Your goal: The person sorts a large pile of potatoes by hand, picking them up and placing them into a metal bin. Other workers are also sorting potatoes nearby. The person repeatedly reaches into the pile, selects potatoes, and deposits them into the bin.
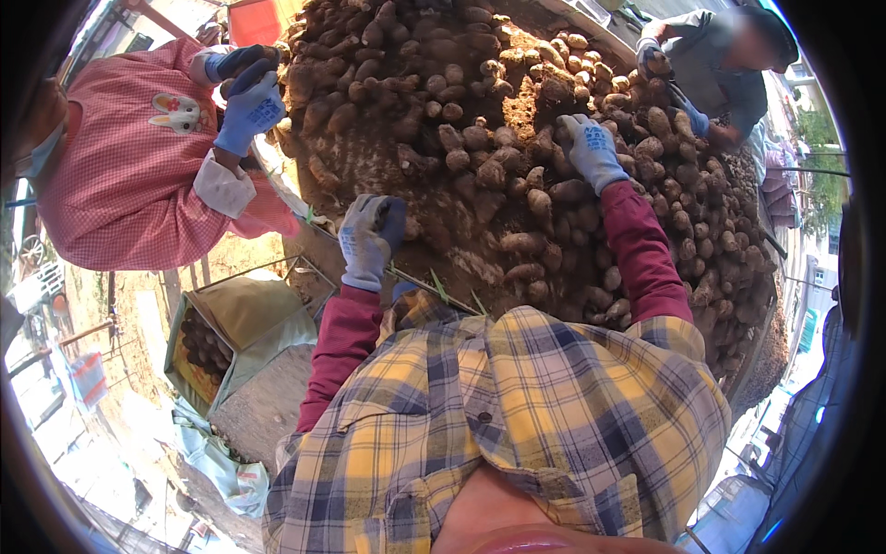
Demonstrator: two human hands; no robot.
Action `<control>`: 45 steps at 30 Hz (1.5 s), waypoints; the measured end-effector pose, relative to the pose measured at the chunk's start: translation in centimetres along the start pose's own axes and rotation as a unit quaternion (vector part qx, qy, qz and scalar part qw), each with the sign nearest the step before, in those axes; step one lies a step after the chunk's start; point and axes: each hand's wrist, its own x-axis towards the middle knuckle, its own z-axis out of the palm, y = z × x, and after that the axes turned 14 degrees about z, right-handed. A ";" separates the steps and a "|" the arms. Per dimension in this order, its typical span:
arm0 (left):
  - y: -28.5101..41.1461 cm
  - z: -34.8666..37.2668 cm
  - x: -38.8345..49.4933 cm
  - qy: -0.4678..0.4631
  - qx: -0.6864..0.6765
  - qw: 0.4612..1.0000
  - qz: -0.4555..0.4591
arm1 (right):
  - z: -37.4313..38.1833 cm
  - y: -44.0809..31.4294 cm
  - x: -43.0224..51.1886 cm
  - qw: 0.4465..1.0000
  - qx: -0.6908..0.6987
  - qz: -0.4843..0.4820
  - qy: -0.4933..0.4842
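Brown, rough-skinned root tubers (pixel 491 173), which look like taro corms, lie in a broad heap on a soil-covered work surface (pixel 367 163). My left hand (pixel 367 242), in a light knit glove with a dark coated palm, is above the near left edge of that surface. Its fingers curl inward, and whether something is inside cannot be made out. Further out to the right, my right hand (pixel 593 149) reaches palm down onto the heap in a matching glove. Its fingertips touch or nearly touch a tuber (pixel 547 142), and their grip is hidden.
A person in a pink checked smock (pixel 138 166) stands at the left with gloved hands together. Across the heap at upper right, another person (pixel 720 76) handles tubers. An open bag (pixel 242 311) with tubers inside lies below left, near a red crate (pixel 254 24) further back.
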 end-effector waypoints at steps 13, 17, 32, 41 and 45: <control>0.2 -0.1 0.3 -0.006 -0.108 0.986 -0.126 | 1.1 -8.6 -0.2 0.983 0.016 -0.169 -0.073; 3.2 1.5 1.6 0.017 -0.415 0.868 -0.272 | -1.0 -11.1 -4.5 0.967 0.153 -0.197 -0.044; 2.4 3.7 0.2 0.029 -0.293 0.956 0.016 | 3.9 -20.0 -13.1 0.780 0.608 -0.058 0.139; 3.3 1.0 3.8 0.004 -0.308 0.927 -0.216 | 4.0 -13.7 -7.1 0.810 0.571 -0.006 -0.136; 2.6 0.1 4.0 -0.019 -0.163 0.964 -0.211 | 5.1 -13.6 -1.2 0.959 0.268 -0.075 0.050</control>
